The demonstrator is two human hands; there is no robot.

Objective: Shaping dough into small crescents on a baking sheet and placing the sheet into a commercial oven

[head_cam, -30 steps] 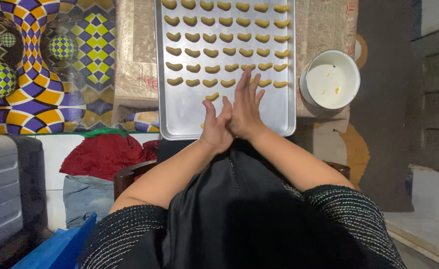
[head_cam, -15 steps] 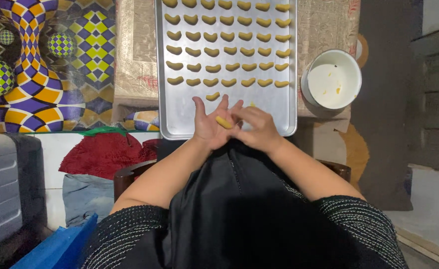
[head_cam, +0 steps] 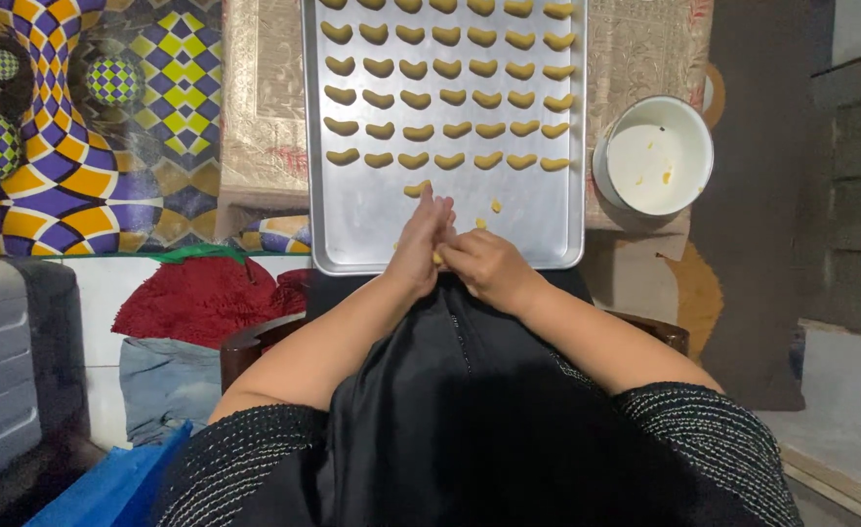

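Roughly two-thirds done, by my read: the metal baking tray (head_cam: 557, 210) holds full rows of crescent-shaped yellow dough pieces (head_cam: 450, 98) from 12 o'clock down past its middle, w/ the last full row (head_cam: 447, 159) abt level w/ the bowl. Below that row only one shaped piece (head_cam: 417, 188) sits at the start of a new row, plus a small yellow crumb (head_cam: 496, 206) just beside it toward 3 o'clock. The bare strip at the tray's 6 o'clock edge looks like room for approx one or two more rows.

Both hands meet over that bare strip. Left hand (head_cam: 419, 244) is flat-ish, fingers straight and pointing to 12 o'clock, palm pressed against the right. Right hand (head_cam: 484, 265) is curled, fingers bent in toward the left palm. Between them a small bit of yellow dough (head_cam: 437, 258) shows; looks pinched or rolled btwn the two hands, tho most of it is hidden, so shape can't be told.

White round bowl (head_cam: 696, 156) at 3 o'clock of the tray, well apart from the hands, nearly bare inside, just a few yellow specks; so little or no dough left there, I'd judge. Patterned cloth (head_cam: 255, 107) under the tray at 9 o'clock.
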